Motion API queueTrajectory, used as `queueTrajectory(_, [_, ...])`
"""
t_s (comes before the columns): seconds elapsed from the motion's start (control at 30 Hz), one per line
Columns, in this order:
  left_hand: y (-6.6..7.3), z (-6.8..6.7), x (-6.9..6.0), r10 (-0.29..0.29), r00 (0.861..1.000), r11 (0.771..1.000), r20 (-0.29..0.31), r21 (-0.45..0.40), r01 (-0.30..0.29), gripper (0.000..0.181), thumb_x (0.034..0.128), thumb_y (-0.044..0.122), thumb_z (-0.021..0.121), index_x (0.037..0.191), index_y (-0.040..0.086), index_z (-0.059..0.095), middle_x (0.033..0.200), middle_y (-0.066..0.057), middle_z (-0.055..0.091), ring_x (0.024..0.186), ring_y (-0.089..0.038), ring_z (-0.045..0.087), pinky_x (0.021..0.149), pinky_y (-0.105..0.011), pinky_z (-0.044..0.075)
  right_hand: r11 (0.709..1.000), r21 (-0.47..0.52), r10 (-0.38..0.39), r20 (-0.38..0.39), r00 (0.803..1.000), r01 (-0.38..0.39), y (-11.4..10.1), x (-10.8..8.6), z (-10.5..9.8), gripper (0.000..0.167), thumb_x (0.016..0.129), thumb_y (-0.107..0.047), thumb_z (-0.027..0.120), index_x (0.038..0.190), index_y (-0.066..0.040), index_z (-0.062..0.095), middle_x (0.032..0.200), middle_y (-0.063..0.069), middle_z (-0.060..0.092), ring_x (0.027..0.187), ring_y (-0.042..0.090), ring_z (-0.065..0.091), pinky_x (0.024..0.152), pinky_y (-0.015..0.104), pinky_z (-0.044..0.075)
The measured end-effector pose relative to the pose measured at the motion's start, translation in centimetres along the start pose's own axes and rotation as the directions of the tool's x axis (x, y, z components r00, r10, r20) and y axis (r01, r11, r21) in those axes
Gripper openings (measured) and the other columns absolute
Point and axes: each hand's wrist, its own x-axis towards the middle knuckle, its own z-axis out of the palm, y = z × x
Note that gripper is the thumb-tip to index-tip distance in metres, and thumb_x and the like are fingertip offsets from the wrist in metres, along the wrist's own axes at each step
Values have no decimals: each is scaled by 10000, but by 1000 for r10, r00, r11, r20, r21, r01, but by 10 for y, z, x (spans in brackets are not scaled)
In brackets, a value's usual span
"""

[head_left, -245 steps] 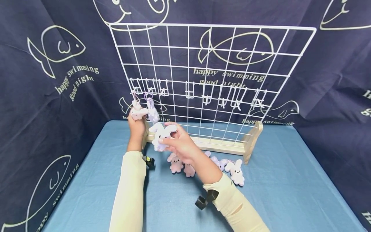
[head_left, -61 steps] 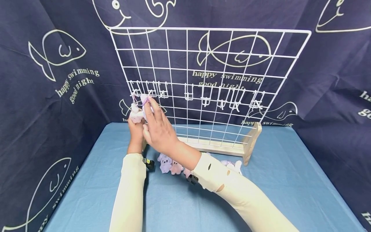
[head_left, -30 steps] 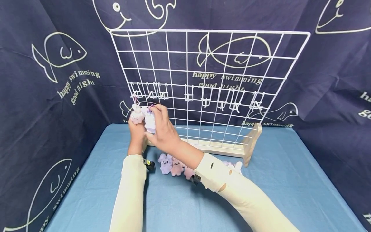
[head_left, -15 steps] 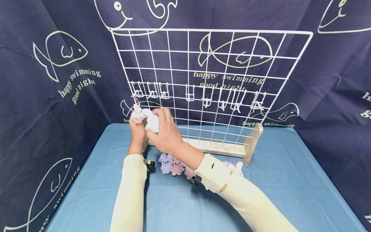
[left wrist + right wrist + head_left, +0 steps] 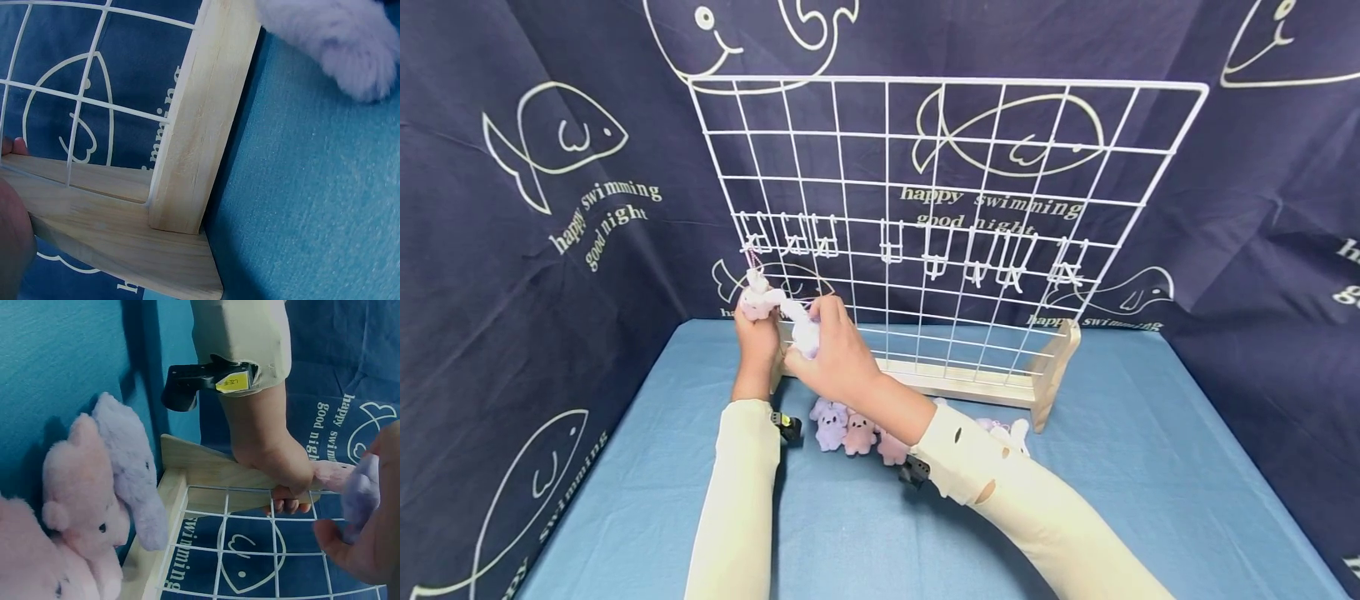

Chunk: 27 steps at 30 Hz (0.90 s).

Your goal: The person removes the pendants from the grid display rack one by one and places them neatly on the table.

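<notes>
A pale pink plush bunny keychain (image 5: 758,300) hangs by its cord from the leftmost hook on the white wire grid rack (image 5: 887,175). Behind that bunny, my left hand (image 5: 756,346) grips the rack's left side; in the right wrist view its fingertips (image 5: 289,503) curl around the edge. My right hand (image 5: 838,350) holds a pale lavender plush bunny keychain (image 5: 805,333) just right of the hanging one, below the hooks. Part of the held bunny is hidden by my fingers. In the right wrist view, it sits between thumb and fingers.
On the blue table (image 5: 865,533), a lavender bunny (image 5: 830,425) and a pink bunny (image 5: 859,433) lie before the rack, with more bunnies (image 5: 1011,433) partly behind my right arm. Several white hooks (image 5: 934,258) line the grid. The rack's wooden foot (image 5: 1054,375) stands at right.
Earlier, the lavender bunny hung from the second hook; my right hand has taken it off and moved down and right with it. Another lavender bunny now lies on the table. My left hand stays put.
</notes>
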Motion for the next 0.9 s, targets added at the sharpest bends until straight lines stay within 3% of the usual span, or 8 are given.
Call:
queueTrajectory(0.17, [-1, 3, -1, -30, 1000, 995, -1, -95, 30, 278, 893, -128, 561, 1058, 58, 686, 755, 138, 599, 677, -3, 546, 693, -140, 471, 993, 27, 116, 50, 992, -117, 2, -4, 2, 608, 820, -289, 759, 1264, -135, 374, 1144, 81, 526, 863, 222, 564, 673, 293, 482])
queueTrajectory(0.27, [-1, 3, -1, -32, 999, 993, -1, -117, 32, 276, 901, -124, 563, 1018, 96, 681, 736, 128, 592, 658, -10, 540, 676, -149, 471, 988, 12, 154, 77, 985, -155, 3, -5, 3, 614, 815, -339, 784, 1238, -151, 380, 1060, 74, 566, 843, 238, 570, 667, 303, 472])
queueTrajectory(0.5, [-2, 1, 0, -38, 999, 996, 8, -84, 38, 287, 900, -106, 556, 1044, 106, 683, 725, 129, 585, 652, -11, 545, 654, -155, 466, 976, -68, 213, 117, 970, -206, 5, -6, 7, 608, 803, -402, 808, 1202, -175, 410, 955, 77, 586, 863, 220, 573, 659, 298, 461])
queueTrajectory(0.6, [-1, 2, 0, -39, 999, 995, 9, -97, 39, 282, 895, -116, 551, 1062, 72, 678, 739, 125, 588, 658, -15, 546, 668, -156, 471, 974, -44, 226, 141, 964, -222, 8, -6, 8, 572, 807, -354, 801, 1192, -170, 420, 959, 74, 580, 882, 200, 559, 677, 284, 464])
queueTrajectory(0.73, [0, 3, 1, -20, 1000, 989, 14, -149, 22, 235, 910, -140, 558, 1068, -1, 664, 748, 110, 597, 668, -34, 541, 683, -160, 470, 972, 28, 225, 195, 955, -235, 13, -7, 10, 580, 829, -269, 778, 1279, -166, 427, 926, 52, 627, 776, 168, 587, 645, 271, 478])
queueTrajectory(0.9, [-1, 3, 1, -19, 1000, 983, 24, -182, 23, 254, 921, -142, 559, 1042, 53, 669, 756, 103, 599, 678, -41, 535, 688, -175, 469, 968, 18, 239, 249, 939, -251, 14, -8, 11, 560, 865, -297, 769, 1340, -200, 489, 905, 9, 651, 732, 140, 598, 623, 266, 485])
